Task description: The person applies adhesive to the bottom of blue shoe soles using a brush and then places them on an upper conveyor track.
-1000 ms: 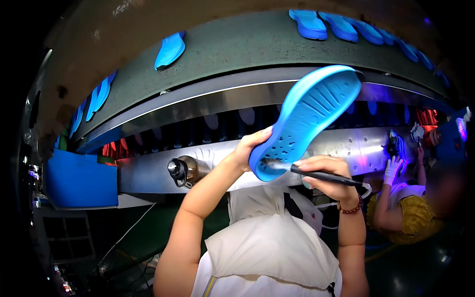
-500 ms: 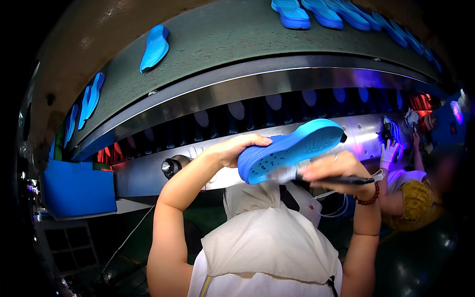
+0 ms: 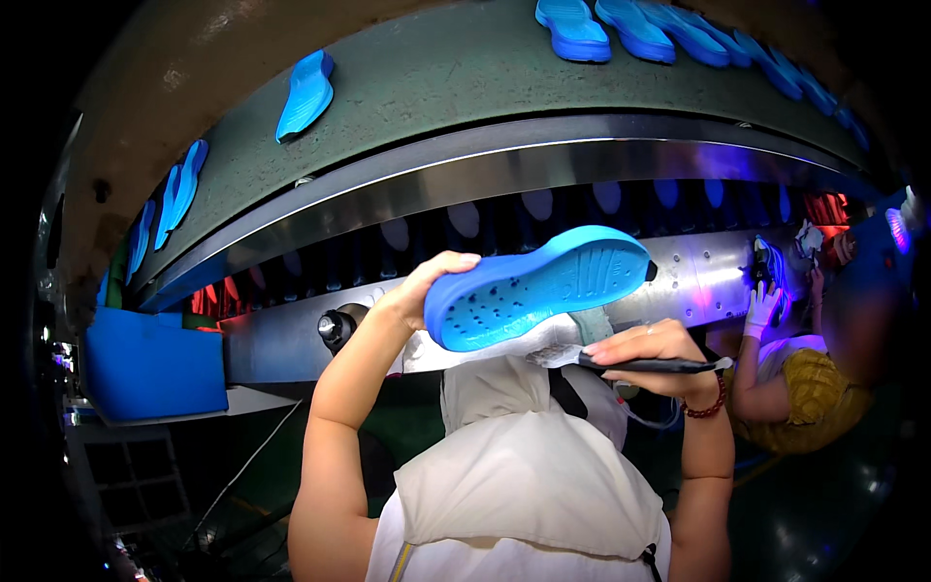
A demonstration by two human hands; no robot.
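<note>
A blue shoe sole (image 3: 538,291) is held up in front of me, its lighter inner face showing small holes toward the left end and ridges toward the right. My left hand (image 3: 427,283) grips its left end, fingers partly hidden behind it. In my right hand (image 3: 664,351) is a brush (image 3: 640,366) with a black handle, fingers closed around it. The brush's pale bristles point left, just below the sole's near edge, with a narrow gap visible between them. A small dark patch sits at the sole's right tip.
Beyond the metal rail (image 3: 465,160), more blue soles (image 3: 305,97) lie on a green conveyor belt (image 3: 436,73). A metal worktop (image 3: 281,344) holds a black-topped container (image 3: 337,328). A blue box (image 3: 150,364) stands left; a co-worker's gloved hand (image 3: 762,306) is at right.
The sole and my left hand have shifted left. My right hand has lowered slightly, and the brush, earlier blurred over the sole's near edge, is now below it.
</note>
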